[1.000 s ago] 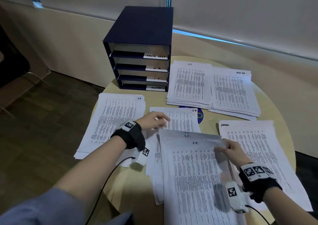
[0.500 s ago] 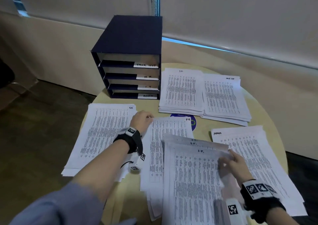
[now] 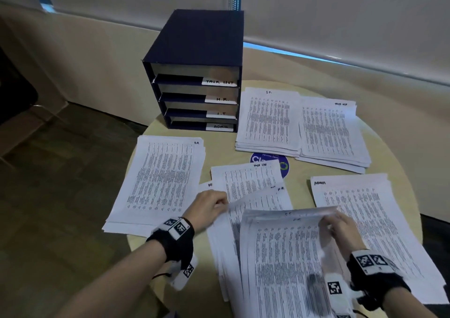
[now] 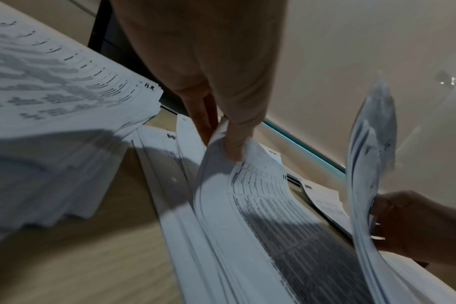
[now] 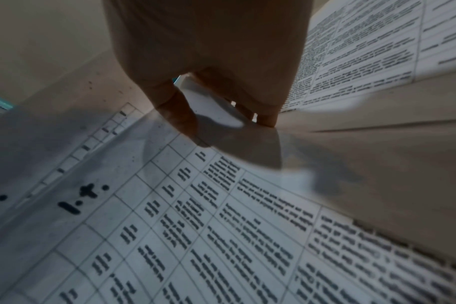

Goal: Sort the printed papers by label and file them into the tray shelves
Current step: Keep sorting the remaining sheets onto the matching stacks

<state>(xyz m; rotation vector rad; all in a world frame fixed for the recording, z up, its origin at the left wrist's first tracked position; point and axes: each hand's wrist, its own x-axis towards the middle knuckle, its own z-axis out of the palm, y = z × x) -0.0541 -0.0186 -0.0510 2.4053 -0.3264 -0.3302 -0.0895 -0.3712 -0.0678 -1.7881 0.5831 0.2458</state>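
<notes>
- Pinching the upper left corner of the sheet marked H.R. (image 3: 263, 201), your left hand (image 3: 209, 208) has thumb and fingers closed on its edge, and the paper curls up from the unsorted pile (image 3: 233, 257) at the near middle of the worktop (image 3: 299, 169).
- Your right hand (image 3: 341, 232) pinches the far right edge of a thin lifted bundle marked I.T. (image 3: 285, 257), thumb on top and fingers beneath; the bundle bows and droops between grip and pile.
- Expect these sheets to feel light, floppy and slick against one another, so they probably fan or slide if you hold them loosely. Take them near a corner or along a short edge, and support a thick bundle from below.
- Sorted stacks lie around you: H.R. stack (image 3: 160, 179) at the left, I.T. stack (image 3: 267, 118) and Task List stack (image 3: 331, 130) at the far right, Admin stack (image 3: 379, 232) at the near right.
- The dark blue tray shelves (image 3: 194, 74) stand at the far edge, with slots labelled Task List, H.R., I.T. and Admin from top to bottom.
- The worktop is round, pale and smooth, with a blue sticker (image 3: 280, 162) partly covered; blinds (image 3: 341, 13) hang behind, dark floor (image 3: 60, 184) lies left.
</notes>
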